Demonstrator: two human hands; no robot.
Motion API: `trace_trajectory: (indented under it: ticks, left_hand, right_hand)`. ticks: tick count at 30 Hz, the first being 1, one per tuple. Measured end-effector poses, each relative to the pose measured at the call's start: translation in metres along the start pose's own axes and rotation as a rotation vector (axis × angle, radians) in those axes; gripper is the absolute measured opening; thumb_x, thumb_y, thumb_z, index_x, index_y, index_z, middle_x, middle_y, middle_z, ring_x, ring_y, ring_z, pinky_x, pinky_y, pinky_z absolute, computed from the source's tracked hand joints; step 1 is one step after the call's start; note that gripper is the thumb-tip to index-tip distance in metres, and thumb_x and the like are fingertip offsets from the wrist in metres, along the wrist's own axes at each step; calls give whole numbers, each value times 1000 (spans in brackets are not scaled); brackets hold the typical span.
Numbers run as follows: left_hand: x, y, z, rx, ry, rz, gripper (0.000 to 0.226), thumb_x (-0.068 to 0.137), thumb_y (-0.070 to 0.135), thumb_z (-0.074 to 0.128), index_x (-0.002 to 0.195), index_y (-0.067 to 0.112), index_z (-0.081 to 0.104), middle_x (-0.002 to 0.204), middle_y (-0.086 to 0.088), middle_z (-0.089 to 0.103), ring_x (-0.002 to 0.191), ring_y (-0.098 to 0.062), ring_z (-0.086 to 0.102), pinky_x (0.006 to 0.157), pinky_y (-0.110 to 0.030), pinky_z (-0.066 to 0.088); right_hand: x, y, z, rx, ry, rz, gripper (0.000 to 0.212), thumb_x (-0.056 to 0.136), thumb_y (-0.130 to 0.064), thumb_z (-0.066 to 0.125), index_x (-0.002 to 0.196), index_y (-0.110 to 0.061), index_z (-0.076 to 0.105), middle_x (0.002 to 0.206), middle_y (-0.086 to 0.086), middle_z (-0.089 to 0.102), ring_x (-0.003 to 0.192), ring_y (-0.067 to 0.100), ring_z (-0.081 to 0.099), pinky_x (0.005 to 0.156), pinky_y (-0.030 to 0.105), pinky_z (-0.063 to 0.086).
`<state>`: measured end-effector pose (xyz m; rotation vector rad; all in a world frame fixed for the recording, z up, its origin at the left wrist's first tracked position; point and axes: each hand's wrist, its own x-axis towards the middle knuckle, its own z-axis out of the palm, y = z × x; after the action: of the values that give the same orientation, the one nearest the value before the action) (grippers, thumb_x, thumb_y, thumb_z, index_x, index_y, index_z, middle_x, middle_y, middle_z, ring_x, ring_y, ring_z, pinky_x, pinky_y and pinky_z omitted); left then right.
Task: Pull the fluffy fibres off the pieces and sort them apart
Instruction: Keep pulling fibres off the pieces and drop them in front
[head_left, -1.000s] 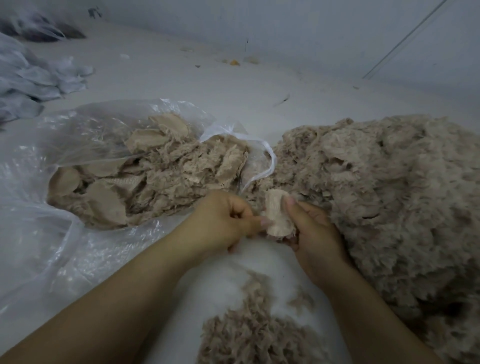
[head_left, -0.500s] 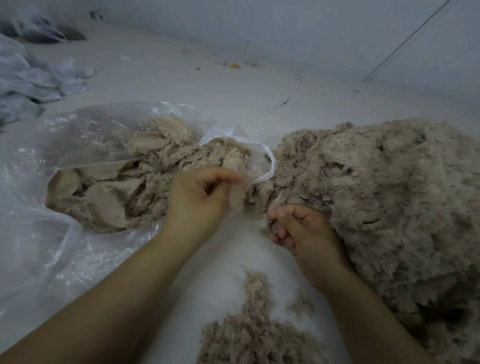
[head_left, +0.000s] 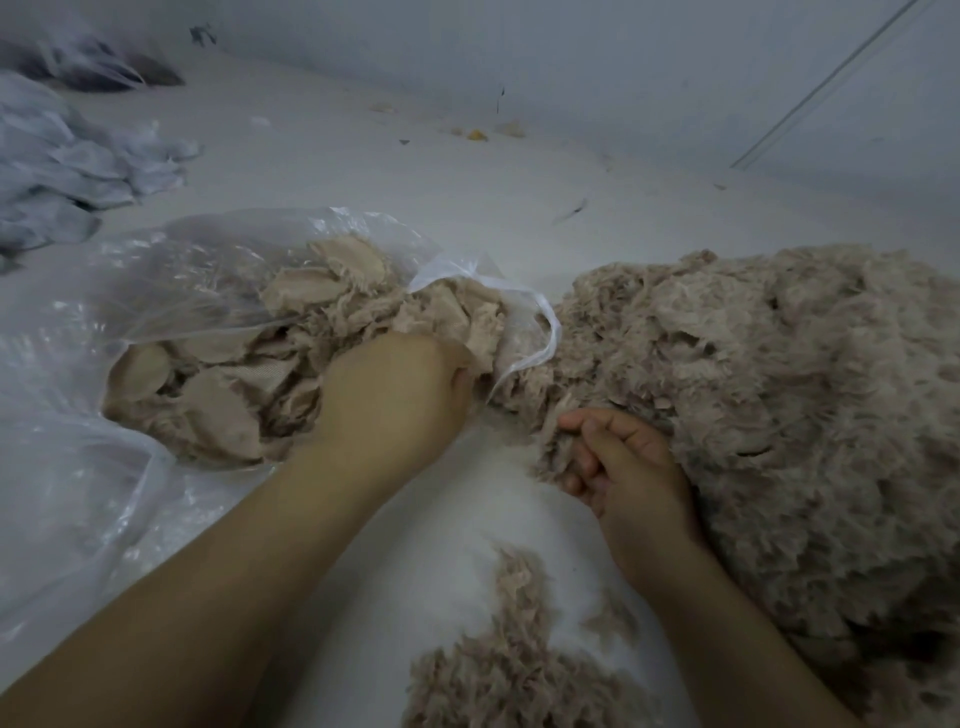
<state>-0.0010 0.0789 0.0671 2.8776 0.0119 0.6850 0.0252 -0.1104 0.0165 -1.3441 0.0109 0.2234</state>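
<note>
A clear plastic bag (head_left: 171, 260) lies open on the left, holding several flat beige backing pieces (head_left: 218, 410) with frayed edges. To the right rises a big heap of fluffy beige fibres (head_left: 779, 389). My left hand (head_left: 389, 395) is at the bag's mouth, knuckles up, its fingertips buried among the pieces and hidden. My right hand (head_left: 623, 467) rests at the heap's near edge, its fingers curled round a tuft of fluff.
A smaller patch of loose fluff (head_left: 498, 665) lies on the white surface between my forearms. Crumpled grey cloth (head_left: 62, 171) is piled at the far left. A pale wall (head_left: 571, 62) runs along the back, with small scraps at its foot.
A second ago both hands held one small piece between them. My left hand has since moved left and forward into the bag's mouth; my right hand has moved to the fluffy heap's edge.
</note>
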Motion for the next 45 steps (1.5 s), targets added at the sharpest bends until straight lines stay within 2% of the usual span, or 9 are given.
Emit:
trace_trajectory:
  ticks: [4, 11, 19, 27, 30, 33, 37, 42, 45]
  left_hand:
    - [-2, 33, 14, -158, -126, 114, 19, 90, 35, 57, 83, 22, 69, 71, -1, 67, 67, -24, 63, 63, -35, 48]
    - [12, 61, 52, -252, -277, -26, 31, 90, 28, 53, 64, 22, 36, 61, 5, 40, 63, -21, 48, 51, -31, 30]
    - [-17, 53, 42, -405, -171, 116, 12, 88, 10, 57, 78, 12, 64, 72, -10, 65, 67, -29, 61, 59, -42, 49]
    - [-39, 54, 35, -1058, -236, -292, 28, 98, 9, 51, 72, 5, 58, 54, -2, 55, 45, -13, 51, 44, -26, 40]
    - [-59, 67, 36, -1185, -404, -389, 32, 101, 10, 46, 70, 6, 54, 55, -11, 55, 41, -18, 51, 42, -20, 37]
    - [-73, 70, 32, -1283, -496, -430, 34, 102, 11, 46, 69, 2, 50, 50, -6, 52, 35, -15, 45, 41, -19, 34]
    - [-79, 64, 24, -1467, -534, -556, 33, 100, 11, 48, 68, 7, 53, 56, -11, 51, 32, -15, 34, 36, -17, 26]
    - [-58, 54, 23, -1460, -458, -553, 42, 101, 15, 48, 60, 17, 52, 54, -9, 47, 34, -16, 33, 35, -20, 25]
    - [-40, 52, 24, -1468, -416, -490, 38, 102, 16, 47, 65, 15, 56, 57, -9, 51, 38, -18, 38, 37, -22, 31]
  right_hand:
    - [-1, -2, 1, 31, 19, 20, 30, 100, -3, 40, 84, -9, 64, 50, -1, 41, 49, 14, 39, 46, 21, 40]
    - [-1, -4, 2, 24, -8, -22, 26, 101, 0, 37, 102, -4, 63, 48, -3, 40, 51, 12, 35, 48, 21, 37]
    - [0, -13, 4, -76, -29, 132, 30, 101, -4, 39, 117, -19, 60, 43, -3, 37, 40, 8, 34, 40, 20, 35]
    - [1, -17, 7, -94, -28, 183, 23, 99, -1, 38, 97, -12, 59, 43, -3, 36, 44, 9, 32, 43, 21, 34]
    - [2, -20, 8, -13, -4, 225, 26, 101, -6, 39, 105, 5, 62, 66, 20, 63, 63, 37, 54, 42, 20, 41]
    - [3, -15, 3, -47, 36, 206, 34, 101, -7, 43, 132, 1, 53, 122, 19, 61, 103, 32, 61, 77, 25, 51]
    - [4, -9, 3, -70, 64, 167, 31, 98, -5, 48, 127, -6, 58, 121, 16, 64, 113, 31, 61, 103, 45, 47]
    - [1, -9, 4, -78, -38, 100, 29, 97, -2, 47, 120, -15, 58, 63, 2, 61, 54, 13, 53, 58, 30, 48]
    - [-3, -10, -1, -167, -160, 13, 22, 98, -5, 48, 92, -12, 69, 48, 2, 44, 44, 10, 36, 43, 23, 37]
